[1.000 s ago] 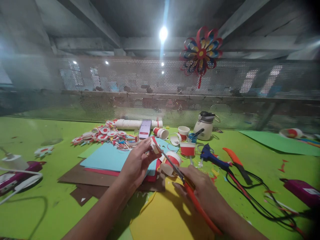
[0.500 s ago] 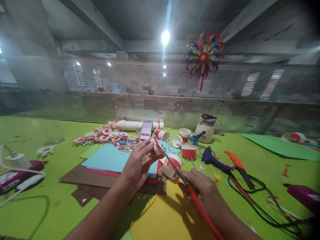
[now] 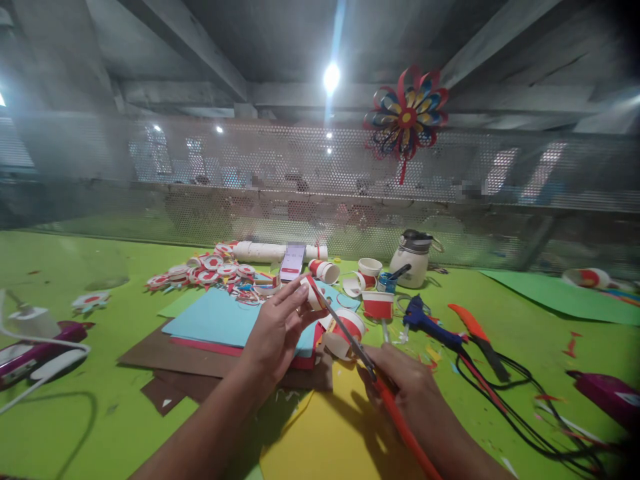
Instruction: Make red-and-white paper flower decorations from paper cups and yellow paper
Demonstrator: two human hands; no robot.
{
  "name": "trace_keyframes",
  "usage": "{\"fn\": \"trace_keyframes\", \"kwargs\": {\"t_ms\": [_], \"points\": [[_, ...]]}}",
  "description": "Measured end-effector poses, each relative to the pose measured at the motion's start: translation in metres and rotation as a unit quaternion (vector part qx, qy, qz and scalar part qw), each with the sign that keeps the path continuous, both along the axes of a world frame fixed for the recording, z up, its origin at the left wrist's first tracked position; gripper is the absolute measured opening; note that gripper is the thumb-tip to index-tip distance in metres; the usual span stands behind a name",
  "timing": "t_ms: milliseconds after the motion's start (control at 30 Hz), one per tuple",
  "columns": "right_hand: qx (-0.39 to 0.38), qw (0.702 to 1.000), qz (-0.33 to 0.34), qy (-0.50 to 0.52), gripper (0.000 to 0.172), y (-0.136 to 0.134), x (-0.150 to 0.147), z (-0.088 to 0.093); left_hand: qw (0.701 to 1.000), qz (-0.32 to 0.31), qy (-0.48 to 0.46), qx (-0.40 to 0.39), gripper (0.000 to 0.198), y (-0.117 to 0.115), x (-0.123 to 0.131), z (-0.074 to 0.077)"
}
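Note:
Between the thumb and fingers of my left hand (image 3: 280, 317) is a small red and white piece of paper cup (image 3: 311, 295). My right hand (image 3: 405, 380) grips a pair of scissors with orange-red handles (image 3: 395, 413). Their long metal blades point up and left, and the tips meet the edge of the cup piece. Just below the blades lies a cut red and white paper cup (image 3: 347, 327), with a strip curling off it. Yellow paper (image 3: 325, 440) lies under my right hand. Beneath my left wrist are light blue sheets (image 3: 215, 320) on brown card (image 3: 175, 357).
Behind my hands are several paper cups (image 3: 377, 305), a phone (image 3: 293, 261), a white tube (image 3: 260, 251) and a kettle-like bottle (image 3: 411, 260). Several red and white discs (image 3: 210, 261) are heaped left. A blue glue gun (image 3: 430, 323) and an orange-handled cutter (image 3: 470, 321) lie right, near black cords.
Almost nothing differs. Both hands, the cup piece and the scissors keep nearly the same pose, and the view has shifted very slightly.

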State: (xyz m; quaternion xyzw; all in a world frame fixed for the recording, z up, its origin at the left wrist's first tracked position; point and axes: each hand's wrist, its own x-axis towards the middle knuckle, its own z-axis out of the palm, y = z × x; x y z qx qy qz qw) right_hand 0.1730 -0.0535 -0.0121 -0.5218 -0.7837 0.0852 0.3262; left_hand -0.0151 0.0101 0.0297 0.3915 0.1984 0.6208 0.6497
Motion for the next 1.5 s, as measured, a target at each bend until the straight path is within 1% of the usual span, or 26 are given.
{"fn": "trace_keyframes", "kwargs": {"t_ms": [200, 367, 467, 600, 733, 867, 1067, 1200, 1433, 1500], "points": [[0.005, 1.0, 0.016, 0.011, 0.034, -0.001, 0.0, 0.001, 1.0, 0.009, -0.001, -0.014, 0.022, 0.0, 0.001, 0.0], [0.018, 0.999, 0.017, 0.021, 0.033, -0.001, -0.001, 0.0, 1.0, 0.007, 0.0, -0.008, 0.024, 0.0, 0.002, -0.001], [0.02, 0.999, 0.022, 0.029, 0.03, -0.001, -0.001, 0.001, 1.0, 0.005, 0.001, -0.004, 0.024, 0.0, 0.003, -0.002], [0.02, 0.998, 0.047, 0.039, 0.028, -0.001, -0.001, 0.003, 1.0, -0.001, -0.005, -0.001, 0.023, 0.0, 0.003, -0.003], [0.016, 0.999, 0.034, 0.021, 0.022, -0.001, -0.002, 0.002, 1.0, -0.001, -0.005, -0.007, 0.023, 0.001, 0.004, -0.003], [0.005, 0.999, 0.036, 0.015, 0.015, 0.002, 0.0, 0.001, 1.0, 0.007, 0.001, -0.005, 0.025, 0.001, 0.004, -0.003], [-0.015, 0.999, 0.042, 0.031, 0.014, 0.005, 0.002, 0.011, 0.999, 0.034, 0.029, -0.024, 0.026, 0.003, 0.002, -0.002], [-0.034, 0.998, 0.048, 0.031, 0.016, 0.003, 0.004, 0.017, 0.998, 0.051, 0.044, -0.017, 0.029, 0.004, 0.003, -0.002], [-0.096, 0.992, 0.071, 0.037, 0.02, -0.004, 0.006, 0.029, 0.997, 0.053, 0.059, 0.0, 0.028, 0.004, 0.004, -0.003], [-0.094, 0.992, 0.071, 0.038, 0.021, -0.005, 0.005, 0.03, 0.996, 0.056, 0.063, 0.001, 0.03, 0.004, 0.004, -0.004]]}}
